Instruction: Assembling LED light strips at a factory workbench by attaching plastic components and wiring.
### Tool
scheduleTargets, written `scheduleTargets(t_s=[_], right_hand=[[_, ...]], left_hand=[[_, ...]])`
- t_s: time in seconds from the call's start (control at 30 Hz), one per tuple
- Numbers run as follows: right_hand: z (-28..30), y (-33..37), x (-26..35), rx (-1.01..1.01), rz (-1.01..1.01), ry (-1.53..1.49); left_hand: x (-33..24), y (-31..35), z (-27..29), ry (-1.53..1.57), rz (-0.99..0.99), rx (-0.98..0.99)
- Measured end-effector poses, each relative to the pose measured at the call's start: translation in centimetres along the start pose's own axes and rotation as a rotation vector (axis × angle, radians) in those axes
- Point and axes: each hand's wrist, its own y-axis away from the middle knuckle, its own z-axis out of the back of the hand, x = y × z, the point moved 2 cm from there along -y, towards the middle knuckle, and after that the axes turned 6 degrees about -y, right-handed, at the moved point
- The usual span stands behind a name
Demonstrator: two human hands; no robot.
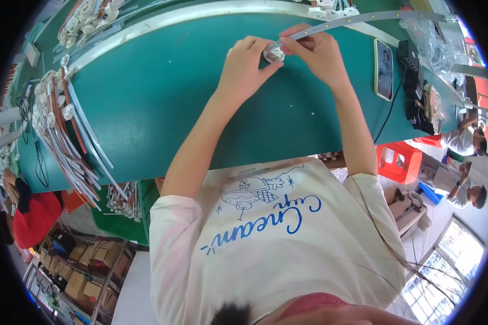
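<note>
Above the far middle of the green table, my left hand (242, 67) is closed around a small round fitting, white with a clear-looking rim (274, 53), held between thumb and fingers. My right hand (322, 57) pinches one end of a narrow LED strip (363, 18), grey with small yellowish chips along it. That end meets the fitting between my two hands. From there the strip runs off to the upper right in a long bend. Whether its end is inside the fitting or only against it, I cannot tell.
On the green table (152, 108), bundled strips with white fittings (65, 130) lie at the left, more (89, 21) at the far left. White fittings (333, 11) sit beyond my hands. Rightward are a phone (384, 70), a black device (409, 67) and clear plastic bags (425, 43). People work on both sides.
</note>
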Motion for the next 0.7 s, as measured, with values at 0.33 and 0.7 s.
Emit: scheduleTargets(t_s=[0.33, 0.7], right_hand=[[1.4, 0.0, 1.0, 0.085, 0.060, 0.244], [0.5, 0.3, 2.3, 0.096, 0.205, 0.603]], left_hand=[[0.2, 0.4, -0.7, -0.022, 0.001, -0.052], [0.1, 0.3, -0.6, -0.043, -0.008, -0.069]])
